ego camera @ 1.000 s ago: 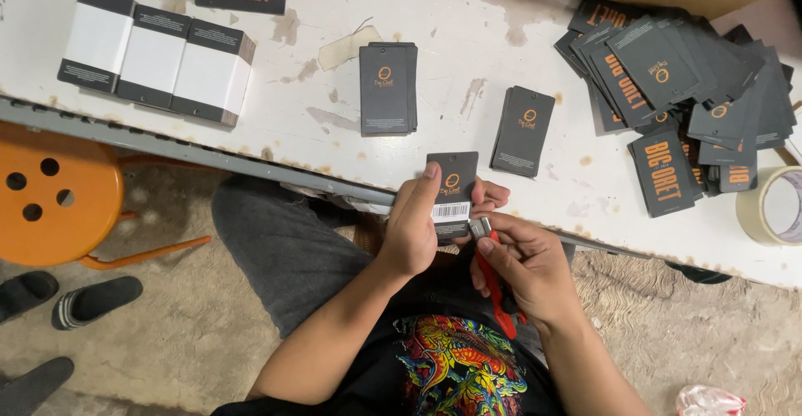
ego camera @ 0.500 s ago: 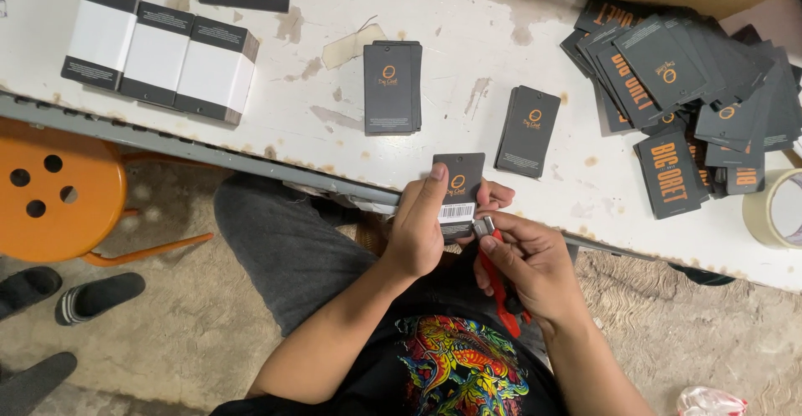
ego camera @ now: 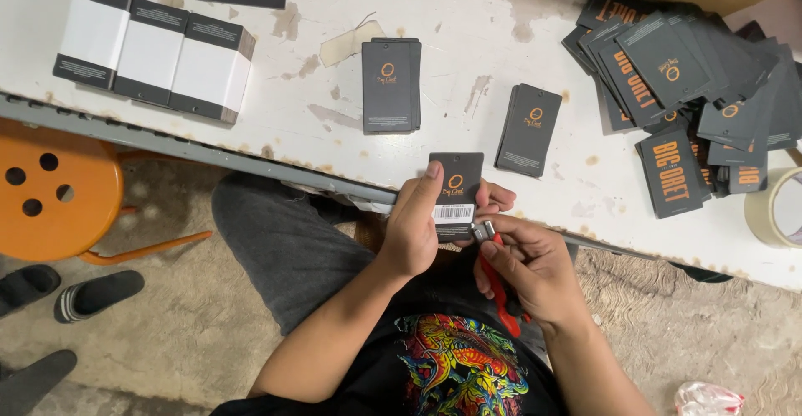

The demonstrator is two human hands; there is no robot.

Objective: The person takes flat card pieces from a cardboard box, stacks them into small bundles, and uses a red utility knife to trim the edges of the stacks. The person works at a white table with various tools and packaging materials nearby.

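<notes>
Head view, seated person at white table's near edge; left hand pinches a dark card tag over the lap, just off the scuffed, stained tabletop; tag flat, rectangular, matte, white barcode sticker on its lower half; long axis upright, top end toward the table; right hand closed around a red-handled tool, its metal tip touching the tag's lower right corner; open tabletop between two neat tag stacks; loose tag heap at right; white-banded boxes at left; orange stool beside the knee.
</notes>
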